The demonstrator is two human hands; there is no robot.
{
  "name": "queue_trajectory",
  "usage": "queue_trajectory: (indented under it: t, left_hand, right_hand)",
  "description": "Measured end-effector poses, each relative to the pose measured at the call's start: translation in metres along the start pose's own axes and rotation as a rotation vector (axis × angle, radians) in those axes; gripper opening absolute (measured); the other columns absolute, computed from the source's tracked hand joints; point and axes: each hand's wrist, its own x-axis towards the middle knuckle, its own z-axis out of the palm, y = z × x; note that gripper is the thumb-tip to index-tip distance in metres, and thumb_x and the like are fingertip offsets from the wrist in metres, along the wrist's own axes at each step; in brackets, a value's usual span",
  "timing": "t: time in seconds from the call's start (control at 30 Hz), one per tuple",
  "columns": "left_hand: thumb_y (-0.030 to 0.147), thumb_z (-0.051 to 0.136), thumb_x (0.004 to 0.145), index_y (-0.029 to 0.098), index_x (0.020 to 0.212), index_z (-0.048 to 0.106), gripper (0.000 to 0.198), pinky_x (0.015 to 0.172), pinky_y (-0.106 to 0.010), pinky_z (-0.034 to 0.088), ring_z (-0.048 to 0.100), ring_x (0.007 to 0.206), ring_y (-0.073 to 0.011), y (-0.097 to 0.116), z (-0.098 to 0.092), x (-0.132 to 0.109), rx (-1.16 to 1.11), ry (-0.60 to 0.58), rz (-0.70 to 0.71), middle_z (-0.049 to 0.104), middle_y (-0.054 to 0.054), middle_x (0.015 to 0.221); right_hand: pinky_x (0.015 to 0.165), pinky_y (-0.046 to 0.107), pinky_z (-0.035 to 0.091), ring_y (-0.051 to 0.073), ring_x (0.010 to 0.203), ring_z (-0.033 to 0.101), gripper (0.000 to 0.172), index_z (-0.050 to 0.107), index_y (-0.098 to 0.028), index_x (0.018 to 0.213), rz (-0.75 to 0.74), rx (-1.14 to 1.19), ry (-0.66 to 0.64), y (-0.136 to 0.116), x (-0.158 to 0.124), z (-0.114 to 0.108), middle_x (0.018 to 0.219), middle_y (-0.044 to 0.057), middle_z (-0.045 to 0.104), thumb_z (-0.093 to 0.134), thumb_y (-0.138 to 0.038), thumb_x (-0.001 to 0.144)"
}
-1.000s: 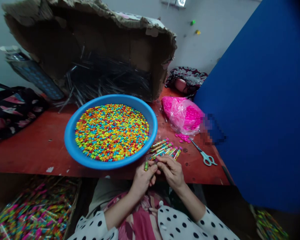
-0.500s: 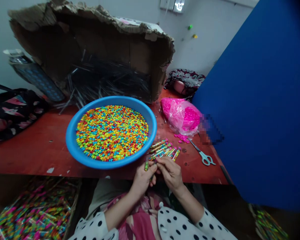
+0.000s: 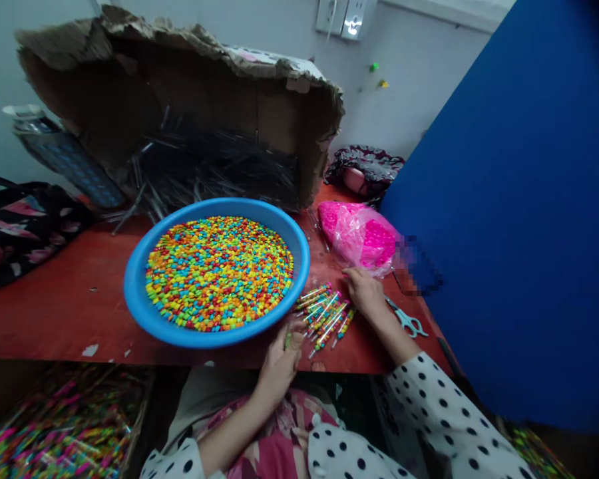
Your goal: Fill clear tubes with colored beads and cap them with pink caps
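Note:
My left hand (image 3: 281,354) is closed round a small clear tube (image 3: 288,338) with green candy showing in it, just off the front rim of the blue basin (image 3: 299,263). My right hand (image 3: 363,291) is stretched out over the spot where loose pink caps lay, by the front of the clear bag of pink caps (image 3: 362,234). Its fingers are bent together, and the hand hides whatever is under or between them. Between the two hands lies a pile of candy-filled tubes (image 3: 324,316), several with pink ends.
Coloured candies (image 3: 219,273) fill the basin. Behind it, a torn cardboard box (image 3: 274,110) holds many empty clear tubes (image 3: 219,159). Scissors (image 3: 408,322) lie right of my right forearm, near a blue panel (image 3: 504,219). Filled tubes (image 3: 70,426) lie in a container below left.
My right hand has left my left hand and moved forward and right to the loose pink caps. My left hand keeps the tube. The view has shifted slightly.

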Motion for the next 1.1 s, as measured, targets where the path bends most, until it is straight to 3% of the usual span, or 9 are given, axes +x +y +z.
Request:
queue_trajectory:
  t: [0.1,0.17,0.23,0.3,0.4,0.47,0.63,0.9,1.1]
  left_hand:
    - [0.063,0.029,0.084,0.017,0.105,0.051,0.055,0.04,-0.019,0.023,0.028,0.04,-0.0059,0.004,-0.001,0.001,-0.075,-0.036,0.019,0.038,0.007,0.056]
    - [0.059,0.031,0.086,0.017,0.096,0.053,0.049,0.044,-0.019,0.027,0.033,0.045,-0.006,0.006,-0.001,0.002,-0.07,-0.041,0.016,0.041,0.006,0.061]
    - [0.054,0.038,0.086,0.016,0.089,0.055,0.042,0.046,-0.018,0.029,0.036,0.049,-0.006,0.006,-0.001,0.003,-0.04,-0.044,0.033,0.041,0.005,0.062]
    - [0.051,0.043,0.085,0.017,0.089,0.054,0.037,0.049,-0.018,0.032,0.039,0.051,-0.0065,0.004,0.0,0.005,-0.012,-0.057,0.044,0.043,0.005,0.061]
    - [0.05,0.043,0.085,0.018,0.101,0.052,0.037,0.048,-0.018,0.036,0.045,0.049,-0.0078,-0.001,0.003,0.008,0.004,-0.101,0.016,0.047,0.005,0.058]
    - [0.051,0.043,0.085,0.019,0.105,0.05,0.038,0.042,-0.018,0.035,0.047,0.046,-0.0077,-0.003,0.006,0.009,0.0,-0.129,0.014,0.05,0.005,0.063]
    - [0.049,0.045,0.084,0.019,0.103,0.052,0.036,0.036,-0.016,0.031,0.046,0.041,-0.0043,-0.006,0.008,0.008,0.063,-0.151,0.06,0.054,0.003,0.072]
    - [0.049,0.05,0.081,0.017,0.1,0.057,0.038,0.036,-0.017,0.029,0.043,0.038,-0.0038,-0.009,0.007,0.009,0.059,-0.139,0.071,0.056,0.003,0.068]
    - [0.049,0.053,0.078,0.014,0.089,0.056,0.036,0.036,-0.018,0.023,0.037,0.035,-0.0027,-0.007,0.009,0.009,-0.049,-0.079,0.059,0.052,0.005,0.06]
  right_hand:
    - [0.069,0.032,0.044,0.024,0.089,0.059,0.028,0.065,-0.019,0.102,0.01,-0.257,-0.139,0.006,0.009,0.002,0.099,0.011,0.064,0.04,-0.018,0.088]
    - [0.07,0.033,0.043,0.025,0.089,0.059,0.029,0.065,-0.018,0.101,0.03,-0.245,-0.13,0.008,0.01,0.0,0.098,0.012,0.064,0.039,-0.016,0.087]
    - [0.074,0.034,0.043,0.024,0.09,0.059,0.028,0.065,-0.017,0.099,0.064,-0.048,-0.044,0.007,0.007,-0.004,0.1,0.012,0.064,0.04,-0.015,0.086]
    - [0.074,0.033,0.045,0.022,0.086,0.06,0.023,0.064,-0.016,0.098,0.11,0.318,0.015,0.002,-0.001,-0.009,0.095,0.01,0.065,0.045,-0.02,0.084]
    - [0.069,0.03,0.048,0.018,0.075,0.061,0.022,0.063,-0.016,0.093,0.167,0.865,-0.076,-0.018,-0.023,-0.018,0.084,0.005,0.066,0.061,-0.03,0.076]
    - [0.068,0.029,0.049,0.017,0.074,0.061,0.024,0.064,-0.017,0.091,0.172,1.021,-0.16,-0.036,-0.041,-0.023,0.082,0.003,0.066,0.067,-0.033,0.072]
    - [0.071,0.028,0.049,0.016,0.078,0.063,0.02,0.069,-0.02,0.094,0.085,0.978,-0.134,-0.068,-0.067,-0.025,0.086,0.004,0.069,0.061,-0.032,0.08]
    - [0.07,0.025,0.05,0.014,0.078,0.065,0.016,0.071,-0.022,0.093,-0.123,0.968,-0.135,-0.07,-0.065,-0.021,0.085,0.003,0.071,0.059,-0.026,0.083]
    - [0.075,0.027,0.052,0.016,0.083,0.065,0.022,0.069,-0.023,0.1,-0.154,0.943,0.029,-0.075,-0.081,-0.005,0.089,0.004,0.07,0.063,-0.022,0.079]
